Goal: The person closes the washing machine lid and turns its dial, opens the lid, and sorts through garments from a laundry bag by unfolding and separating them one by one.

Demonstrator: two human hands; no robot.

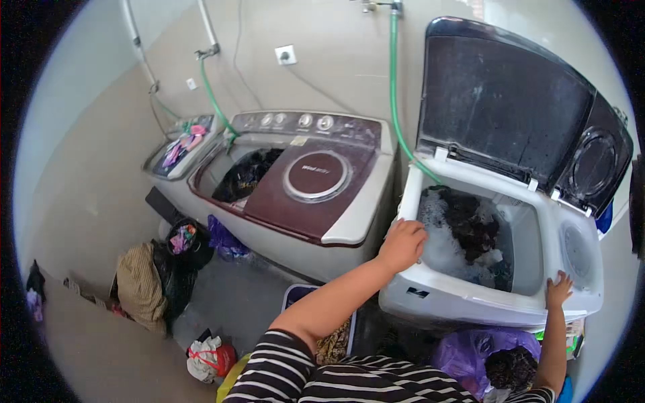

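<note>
A white twin-tub washing machine (470,293) stands in front of me with its dark lid (500,101) raised. Dark laundry (474,225) lies in foamy water inside the wash tub. My left hand (403,245) is curled over the front-left rim of the machine, partly hiding the edge. On the front-right part of the top, beside the round spin-tub cover (574,250), my right hand (559,290) lies with its fingers spread. A green hose (394,87) runs down from the wall tap into the back of the wash tub.
A maroon-topped washing machine (316,181) stands to the left, dark laundry in its tub. Farther left is a smaller machine (180,161) with colourful clothes on top. Purple bags (463,352), a basket (293,295) and laundry piles (141,282) sit on the floor.
</note>
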